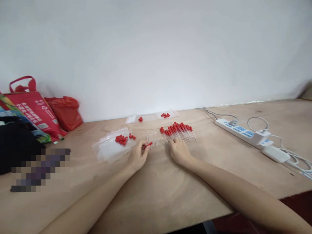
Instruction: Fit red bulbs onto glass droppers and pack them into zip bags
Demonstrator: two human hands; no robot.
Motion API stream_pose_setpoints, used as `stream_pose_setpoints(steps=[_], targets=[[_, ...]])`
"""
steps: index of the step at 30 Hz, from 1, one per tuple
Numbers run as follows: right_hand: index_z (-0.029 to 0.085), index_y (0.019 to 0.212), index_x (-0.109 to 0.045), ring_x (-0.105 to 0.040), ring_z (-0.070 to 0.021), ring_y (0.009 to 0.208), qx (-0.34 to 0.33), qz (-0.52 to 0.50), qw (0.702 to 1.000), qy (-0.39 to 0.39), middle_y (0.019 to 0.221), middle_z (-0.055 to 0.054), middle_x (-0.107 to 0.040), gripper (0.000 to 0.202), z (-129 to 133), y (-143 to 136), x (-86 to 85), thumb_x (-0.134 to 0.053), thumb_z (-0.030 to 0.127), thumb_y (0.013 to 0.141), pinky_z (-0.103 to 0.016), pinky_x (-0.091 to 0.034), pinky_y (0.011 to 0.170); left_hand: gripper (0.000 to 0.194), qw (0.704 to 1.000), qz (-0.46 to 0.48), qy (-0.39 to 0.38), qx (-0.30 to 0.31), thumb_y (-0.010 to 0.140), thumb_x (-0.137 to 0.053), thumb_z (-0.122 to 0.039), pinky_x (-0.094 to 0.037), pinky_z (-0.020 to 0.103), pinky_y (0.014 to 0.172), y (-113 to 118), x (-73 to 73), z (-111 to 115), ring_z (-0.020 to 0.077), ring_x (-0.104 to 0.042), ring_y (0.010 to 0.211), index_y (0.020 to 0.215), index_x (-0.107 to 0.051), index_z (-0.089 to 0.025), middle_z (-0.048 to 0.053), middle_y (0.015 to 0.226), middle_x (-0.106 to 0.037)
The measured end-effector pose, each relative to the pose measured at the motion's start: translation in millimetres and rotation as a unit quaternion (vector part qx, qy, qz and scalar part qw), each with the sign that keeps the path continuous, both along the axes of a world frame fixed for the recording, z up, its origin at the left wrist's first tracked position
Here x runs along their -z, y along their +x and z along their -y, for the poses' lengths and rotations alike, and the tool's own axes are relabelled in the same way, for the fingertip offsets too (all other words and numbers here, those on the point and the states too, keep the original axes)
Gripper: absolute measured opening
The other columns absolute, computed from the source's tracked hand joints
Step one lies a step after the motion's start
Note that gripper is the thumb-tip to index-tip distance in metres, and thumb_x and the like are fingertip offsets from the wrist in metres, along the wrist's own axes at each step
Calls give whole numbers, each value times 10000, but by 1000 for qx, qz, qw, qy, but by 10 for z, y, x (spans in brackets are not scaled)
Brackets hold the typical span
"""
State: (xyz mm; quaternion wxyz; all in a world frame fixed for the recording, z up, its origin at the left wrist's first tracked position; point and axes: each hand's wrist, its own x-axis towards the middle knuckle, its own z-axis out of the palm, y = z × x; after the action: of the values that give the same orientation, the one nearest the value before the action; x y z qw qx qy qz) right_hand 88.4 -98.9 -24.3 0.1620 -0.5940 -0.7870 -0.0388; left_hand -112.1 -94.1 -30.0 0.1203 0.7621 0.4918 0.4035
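Note:
Between the fingertips of my left hand (139, 155) is a red rubber dropper bulb (148, 145). Just beyond that hand, several bare glass tubes (153, 139) lie side by side. My right hand (179, 151) is closed at the lower left ends of a row of glass droppers (186, 134) with red bulbs, its fingertips on a glass stem and partly hidden. Left of my left hand, loose red bulbs (121, 140) rest on clear plastic zip bags (107, 150).
Near the wall lie flat clear bags (152, 117) with small groups of red bulbs (165, 115). A white power strip (240, 132) with plugs and cables is at right. A red shopping bag (36, 112), a red plastic bag (65, 112) and a black bag (17, 146) stand at left.

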Motion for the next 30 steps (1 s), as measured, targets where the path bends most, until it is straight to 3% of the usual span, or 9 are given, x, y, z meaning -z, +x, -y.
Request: stream_pose_setpoints(steps=[2,6,10,25,30], targets=[[112,993,-555,-486,-223,857,-59,-53,996,37,912,-138,-547,287,32,112,39,-393,69,761,-331,-360,740,107,999,4,-19,29,818,-438,-283,-477,282,648,-53,-5,105,148,-582,686,818,-466,-180,20,754,-580],[137,944,-540,-489,-160,784,-158,-165,973,46,874,-89,-521,209,111,189,71,-363,139,832,-287,-379,706,249,997,19,-55,54,831,-426,-269,-494,275,621,-108,-10,222,146,-611,662,1050,-484,-164,50,832,-625],[158,897,-534,-495,-145,789,-204,-187,960,38,858,-63,-529,167,190,92,59,-375,176,850,-293,-360,721,249,998,2,-35,61,857,-398,-286,-505,278,635,-106,-1,211,153,-619,679,1004,-560,-169,47,812,-633],[176,931,-545,-511,-137,799,-223,-154,962,26,847,-40,-554,165,247,-23,11,-401,187,851,-287,-309,734,232,993,-6,-26,111,850,-404,-248,-491,277,664,-37,-71,241,149,-581,721,989,-576,-179,60,869,-603],[184,935,-565,-515,-134,788,-234,-162,958,13,837,-36,-559,180,234,-16,31,-404,197,854,-292,-306,734,228,995,-6,-14,101,847,-418,-271,-470,265,644,-18,-78,263,152,-563,722,949,-599,-178,54,827,-605]])
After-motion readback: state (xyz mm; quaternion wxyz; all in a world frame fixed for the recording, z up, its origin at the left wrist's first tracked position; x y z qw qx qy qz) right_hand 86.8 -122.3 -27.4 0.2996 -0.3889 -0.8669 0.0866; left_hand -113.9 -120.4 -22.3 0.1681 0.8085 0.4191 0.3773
